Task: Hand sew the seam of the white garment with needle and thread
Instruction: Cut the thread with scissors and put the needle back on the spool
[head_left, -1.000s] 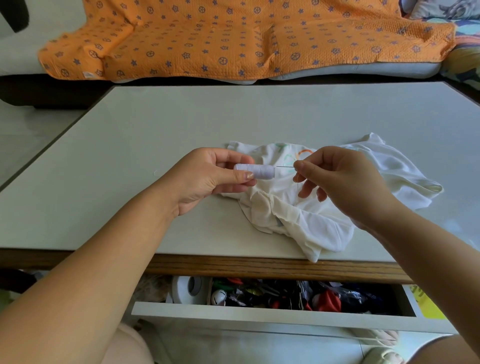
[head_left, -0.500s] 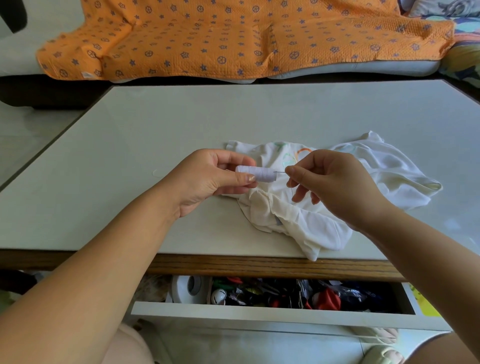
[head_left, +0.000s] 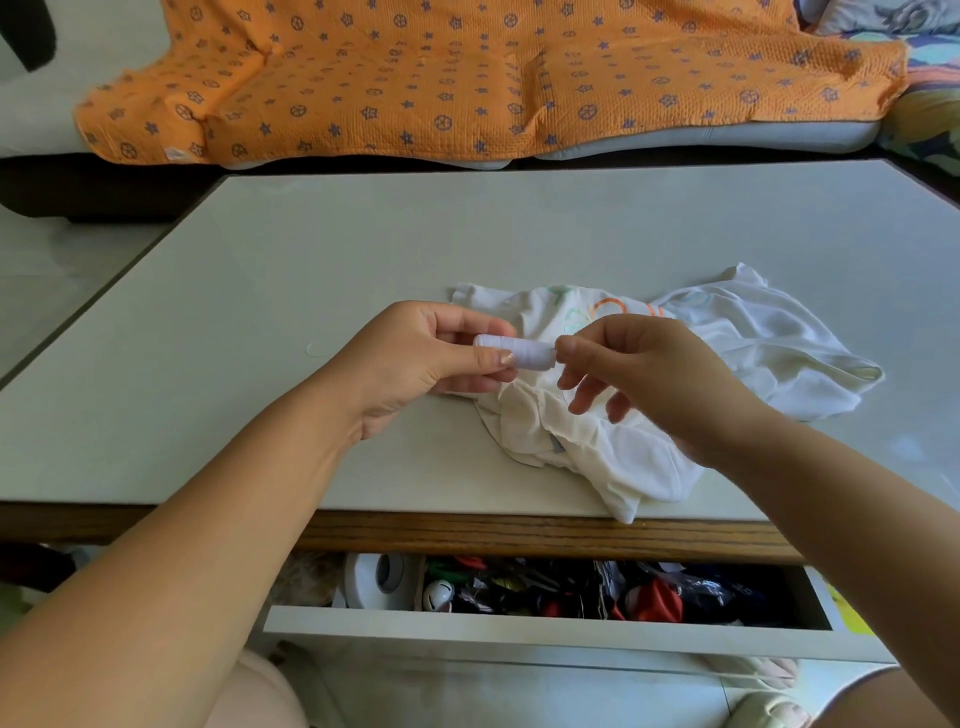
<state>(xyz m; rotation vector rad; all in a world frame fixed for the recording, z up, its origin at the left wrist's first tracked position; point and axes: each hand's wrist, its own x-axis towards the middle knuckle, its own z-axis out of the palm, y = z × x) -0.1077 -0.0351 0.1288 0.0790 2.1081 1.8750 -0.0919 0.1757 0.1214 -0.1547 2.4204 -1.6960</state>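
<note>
A crumpled white garment (head_left: 753, 343) with coloured print lies on the table (head_left: 291, 270) near its front edge. Just above the garment's left part, my left hand (head_left: 415, 364) grips a small white thread spool (head_left: 522, 354) between thumb and fingers, its axis lying sideways. My right hand (head_left: 660, 374) has thumb and forefinger pinched together right against the spool's right end, the other fingers loosely spread below. The needle is hidden between those fingertips and the spool.
Below the table's wooden front edge an open drawer (head_left: 519, 626) holds several small mixed items and a white tape roll (head_left: 382, 579). An orange patterned blanket (head_left: 467, 78) covers the sofa behind the table.
My right hand has moved left, closing the gap to the spool. The thin needle seen between fingertips and spool earlier no longer shows. The left hand has kept its place.
</note>
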